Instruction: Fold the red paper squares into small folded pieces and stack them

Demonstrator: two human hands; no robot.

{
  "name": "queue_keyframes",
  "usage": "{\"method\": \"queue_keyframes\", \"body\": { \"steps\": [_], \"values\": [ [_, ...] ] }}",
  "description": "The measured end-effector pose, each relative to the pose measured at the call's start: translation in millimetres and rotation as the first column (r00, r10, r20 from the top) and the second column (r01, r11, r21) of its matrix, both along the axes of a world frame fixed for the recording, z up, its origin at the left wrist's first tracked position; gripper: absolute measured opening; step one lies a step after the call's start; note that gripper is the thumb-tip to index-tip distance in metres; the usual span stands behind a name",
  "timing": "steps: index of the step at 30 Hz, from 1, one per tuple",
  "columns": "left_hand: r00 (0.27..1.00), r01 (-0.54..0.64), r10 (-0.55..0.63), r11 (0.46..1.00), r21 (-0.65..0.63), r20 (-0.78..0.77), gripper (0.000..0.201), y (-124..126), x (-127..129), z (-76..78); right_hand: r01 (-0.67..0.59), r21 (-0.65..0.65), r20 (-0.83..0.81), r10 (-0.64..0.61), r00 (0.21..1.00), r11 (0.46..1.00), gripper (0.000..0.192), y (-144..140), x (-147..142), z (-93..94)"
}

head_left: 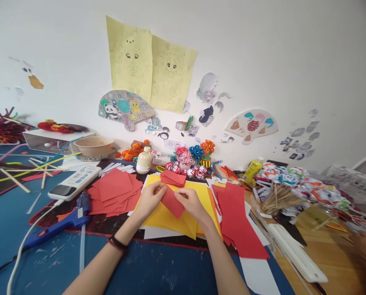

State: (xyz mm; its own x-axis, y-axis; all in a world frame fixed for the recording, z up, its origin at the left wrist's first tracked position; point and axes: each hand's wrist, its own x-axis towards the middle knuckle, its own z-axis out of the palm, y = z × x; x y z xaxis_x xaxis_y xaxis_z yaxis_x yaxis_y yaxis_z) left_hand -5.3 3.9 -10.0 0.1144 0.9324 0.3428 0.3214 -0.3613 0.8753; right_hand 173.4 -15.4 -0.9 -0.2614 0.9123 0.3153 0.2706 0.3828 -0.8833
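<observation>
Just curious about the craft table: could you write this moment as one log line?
left hand: holds red paper piece | right hand: holds same piece | under it: yellow sheets | left: red squares pile, blue glue gun

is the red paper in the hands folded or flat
Folded: the red paper shows a crease and tapers to a point, pinched between the left hand and right hand.

Left hand point(150, 197) and right hand point(191, 201) pinching red paper point(172, 201), over yellow sheets point(167, 219), blue glue gun point(66, 221) at left
</observation>
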Motion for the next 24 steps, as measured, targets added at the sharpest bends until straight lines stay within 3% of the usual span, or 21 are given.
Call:
{"method": "queue_keyframes", "body": {
  "steps": [5, 12, 17, 20, 22, 24],
  "values": [
    [0.989, 0.119, -0.117, 0.993, 0.018, -0.088, 0.027, -9, 6, 4.0, 0.014, 0.049, 0.028, -0.016, 0.999, 0.999, 0.027, 1, -7, -2.8],
    [0.998, 0.059, -0.056, 0.994, 0.095, -0.033, 0.027, -17, 13, 6.2, 0.009, 0.005, -0.022, -0.009, 1.0, 1.0, 0.028, 2, -4, -0.3],
    [0.961, -0.203, 0.191, 0.978, 0.042, 0.2, 0.027, 2, -10, 3.5, -0.055, -0.141, -0.033, 0.051, 0.998, 0.988, 0.022, 0, 0, -0.3],
    [0.804, -0.486, 0.48, 0.87, -0.077, 0.351, 0.03, 21, -36, -2.8, -0.035, -0.183, 0.015, 0.039, 0.999, 0.982, 0.022, 3, 3, -4.8],
    [0.736, -0.58, 0.584, 0.805, -0.125, 0.341, 0.029, 28, -47, -6.5, 0.051, -0.117, 0.065, -0.044, 0.997, 0.992, 0.022, 4, 3, -7.2],
    [0.781, -0.564, 0.571, 0.819, -0.108, 0.253, 0.028, 29, -48, -8.3, 0.158, 0.037, 0.099, -0.161, 0.982, 0.987, 0.02, 4, -1, -7.4]
  ]
}}
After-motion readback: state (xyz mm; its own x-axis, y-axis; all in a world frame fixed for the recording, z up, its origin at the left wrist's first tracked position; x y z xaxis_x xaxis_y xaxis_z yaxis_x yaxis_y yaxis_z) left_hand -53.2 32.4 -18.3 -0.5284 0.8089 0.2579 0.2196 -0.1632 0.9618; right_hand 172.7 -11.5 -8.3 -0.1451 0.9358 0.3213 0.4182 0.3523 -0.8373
